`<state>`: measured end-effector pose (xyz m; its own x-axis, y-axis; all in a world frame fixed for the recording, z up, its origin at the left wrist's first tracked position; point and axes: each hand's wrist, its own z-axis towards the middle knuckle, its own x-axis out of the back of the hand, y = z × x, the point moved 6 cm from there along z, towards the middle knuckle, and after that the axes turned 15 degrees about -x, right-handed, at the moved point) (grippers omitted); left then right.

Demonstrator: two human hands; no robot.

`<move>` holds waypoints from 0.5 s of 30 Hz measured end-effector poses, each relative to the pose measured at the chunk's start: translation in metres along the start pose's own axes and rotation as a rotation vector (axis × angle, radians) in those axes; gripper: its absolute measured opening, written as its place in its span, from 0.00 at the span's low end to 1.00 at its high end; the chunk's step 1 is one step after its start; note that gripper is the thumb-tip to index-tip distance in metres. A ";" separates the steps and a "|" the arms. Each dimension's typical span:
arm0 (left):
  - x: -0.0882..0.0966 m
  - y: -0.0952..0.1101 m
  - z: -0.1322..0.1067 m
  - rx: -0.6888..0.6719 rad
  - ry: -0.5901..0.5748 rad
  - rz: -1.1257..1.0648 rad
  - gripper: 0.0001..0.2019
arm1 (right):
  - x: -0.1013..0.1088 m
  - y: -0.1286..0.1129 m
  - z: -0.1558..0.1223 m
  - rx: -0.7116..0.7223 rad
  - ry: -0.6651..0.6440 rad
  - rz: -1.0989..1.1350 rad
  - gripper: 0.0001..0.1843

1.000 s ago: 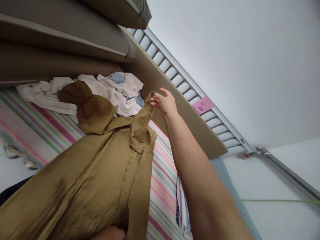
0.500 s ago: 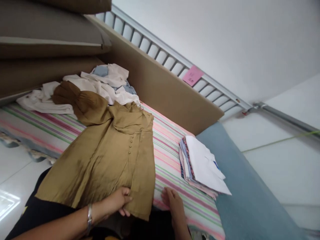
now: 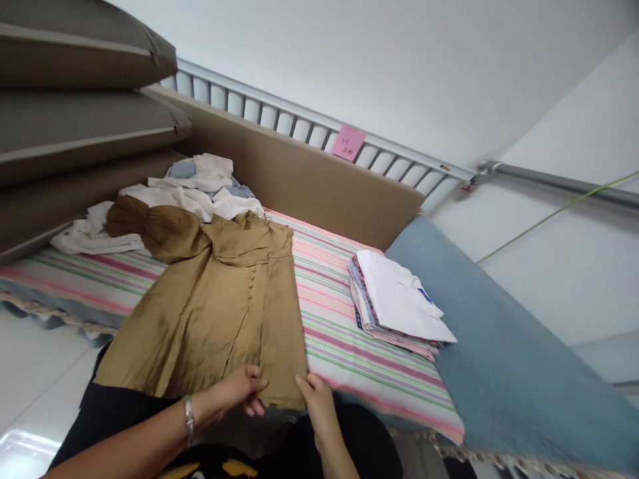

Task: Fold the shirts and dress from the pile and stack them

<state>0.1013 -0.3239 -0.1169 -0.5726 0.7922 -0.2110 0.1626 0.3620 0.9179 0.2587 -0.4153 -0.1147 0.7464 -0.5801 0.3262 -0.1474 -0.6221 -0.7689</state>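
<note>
An olive-brown dress [image 3: 224, 313] with a row of small buttons lies spread on the striped cloth, its hem toward me. One gathered, puffed sleeve is folded out to the left. My left hand [image 3: 239, 392], a silver bangle on its wrist, pinches the hem between thumb and fingers. At the hem's right corner, my right hand [image 3: 317, 399] has thumb and forefinger closed on the fabric edge. Part of the hem hangs over the bed's near edge.
A stack of folded clothes [image 3: 399, 299], white on top, sits to the right. Crumpled white and light-blue clothes [image 3: 200, 189] lie behind the dress. Large brown cushions [image 3: 84, 126] are piled at left. A brown board [image 3: 309, 179] and rail with a pink note [image 3: 349, 142] stand behind.
My right hand has moved left from beside the dress and taken hold of the hem's right corner. My left hand keeps its pinch. The view has tilted slightly.
</note>
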 end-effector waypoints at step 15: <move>0.043 0.104 -0.006 -0.435 0.198 0.940 0.14 | -0.012 -0.112 -0.006 0.695 0.310 -0.492 0.29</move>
<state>0.0883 -0.2548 -0.0281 -0.4928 0.5544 0.6707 0.3296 -0.5944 0.7335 0.2622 -0.3419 -0.0294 0.3989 -0.5105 0.7617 0.6417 -0.4380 -0.6296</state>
